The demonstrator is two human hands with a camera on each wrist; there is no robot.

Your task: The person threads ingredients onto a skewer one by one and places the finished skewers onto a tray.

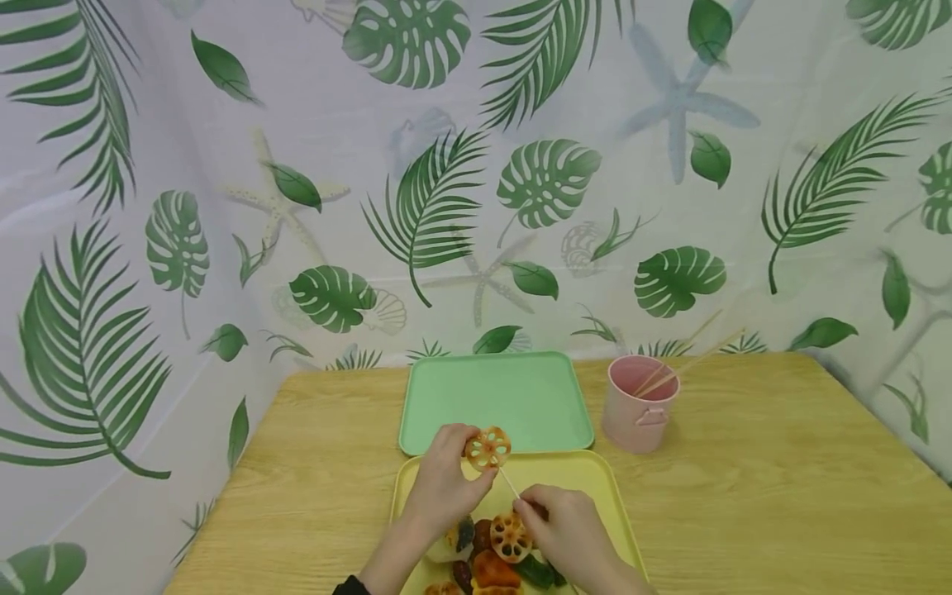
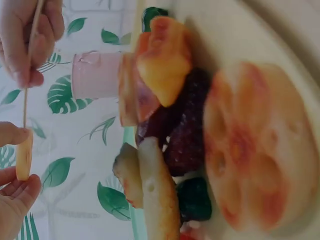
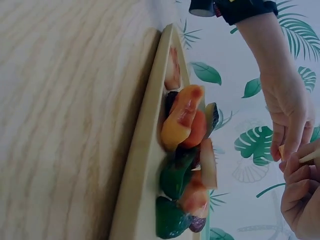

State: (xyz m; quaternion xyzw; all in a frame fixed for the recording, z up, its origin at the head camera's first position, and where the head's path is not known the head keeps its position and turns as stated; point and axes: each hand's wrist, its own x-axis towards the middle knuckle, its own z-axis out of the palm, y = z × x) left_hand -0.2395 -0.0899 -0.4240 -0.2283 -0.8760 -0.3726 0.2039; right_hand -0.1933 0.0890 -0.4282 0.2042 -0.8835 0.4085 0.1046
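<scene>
My left hand [image 1: 445, 486] pinches a browned lotus root slice [image 1: 488, 447] by its edge, thumb below and fingers above. From the lower right, my right hand [image 1: 571, 530] grips a thin wooden skewer [image 1: 509, 481], its far end right at the slice's rim. Seen edge-on in the left wrist view, the slice [image 2: 24, 156] lines up with the skewer [image 2: 26, 107]. Both hands are over the near part of a yellow tray [image 1: 606, 487]. On the tray, a second lotus root slice [image 1: 511, 538] lies close to the right fingers.
Several food pieces share the yellow tray, among them an orange-yellow piece [image 1: 496, 568], a green pepper-like piece [image 1: 534, 570] and dark red pieces [image 2: 187, 135]. A green tray [image 1: 491, 397] lies behind. A pink bucket [image 1: 628, 421] with wooden sticks [image 1: 695, 361] stands at the right.
</scene>
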